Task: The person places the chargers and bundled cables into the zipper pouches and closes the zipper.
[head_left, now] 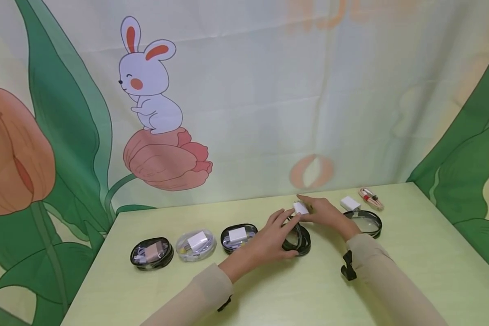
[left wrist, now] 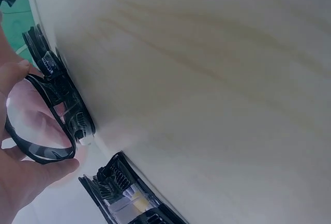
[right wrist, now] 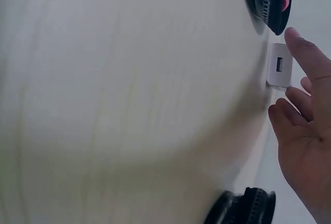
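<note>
My left hand (head_left: 270, 240) holds the raised clear lid (left wrist: 33, 150) of a black-edged oval zip case (head_left: 304, 246), thumb and fingers on its rim. The case stands unzipped, and dark cable-like loops show at its opening, partly hidden by the hand. Just behind it, my right hand (head_left: 326, 212) has thumb and finger on either side of a white charger plug (right wrist: 280, 66), apparently pinching it close to the tabletop. The plug's USB port faces the right wrist camera.
To the left lie a black case (head_left: 152, 253), a clear case (head_left: 196, 245) and another black case (head_left: 239, 237), each with a charger inside. Right of my hands are an oval case (head_left: 368, 223), a white charger (head_left: 350, 203) and a pink cable (head_left: 371, 198). A printed curtain (head_left: 244, 90) hangs behind.
</note>
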Demonstrator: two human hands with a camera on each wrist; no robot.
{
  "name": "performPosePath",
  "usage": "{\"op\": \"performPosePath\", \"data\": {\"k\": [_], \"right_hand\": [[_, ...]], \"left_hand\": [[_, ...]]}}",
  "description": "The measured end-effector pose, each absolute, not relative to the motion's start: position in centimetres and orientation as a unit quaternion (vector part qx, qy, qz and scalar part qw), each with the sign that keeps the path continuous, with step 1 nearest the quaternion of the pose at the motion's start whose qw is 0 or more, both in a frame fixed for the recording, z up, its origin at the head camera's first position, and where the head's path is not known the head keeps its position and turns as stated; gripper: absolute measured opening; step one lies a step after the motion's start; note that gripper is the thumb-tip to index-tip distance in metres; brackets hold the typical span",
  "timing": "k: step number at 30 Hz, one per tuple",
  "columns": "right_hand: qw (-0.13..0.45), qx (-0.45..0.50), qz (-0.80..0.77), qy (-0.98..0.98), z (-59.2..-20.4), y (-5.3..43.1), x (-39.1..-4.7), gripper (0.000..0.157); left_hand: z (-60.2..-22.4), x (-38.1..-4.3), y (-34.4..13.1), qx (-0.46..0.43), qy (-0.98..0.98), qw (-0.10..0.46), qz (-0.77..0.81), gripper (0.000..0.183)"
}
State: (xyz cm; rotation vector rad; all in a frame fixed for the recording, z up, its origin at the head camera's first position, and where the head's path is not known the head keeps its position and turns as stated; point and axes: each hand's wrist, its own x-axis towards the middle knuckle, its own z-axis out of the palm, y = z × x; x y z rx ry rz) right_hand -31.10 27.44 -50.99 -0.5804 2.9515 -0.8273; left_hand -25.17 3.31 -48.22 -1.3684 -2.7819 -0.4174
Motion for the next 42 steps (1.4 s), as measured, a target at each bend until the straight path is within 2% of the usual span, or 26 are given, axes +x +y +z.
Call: {"op": "performPosePath", "data": {"k": [12, 29, 42], "right_hand": [[-0.023, -0.157, -0.299, 0.941, -52.1, 27.5, -31.2, 0.053], [-0.074, -0.141, -0.309, 0.938, -52.6, 27.8, -31.3, 0.046], [-0.076, -0.136, -0.334, 0.930, -52.2, 28.1, -31.5, 0.045]], "left_hand": [[-48.2, -25.2, 3.2, -0.442, -0.887, 0.008, -0.136, 0.093], [-48.1, -25.1, 3.2, -0.445, -0.884, 0.000, -0.143, 0.095], [-48.2, -25.2, 3.2, -0.440, -0.887, -0.007, -0.140, 0.098]]}}
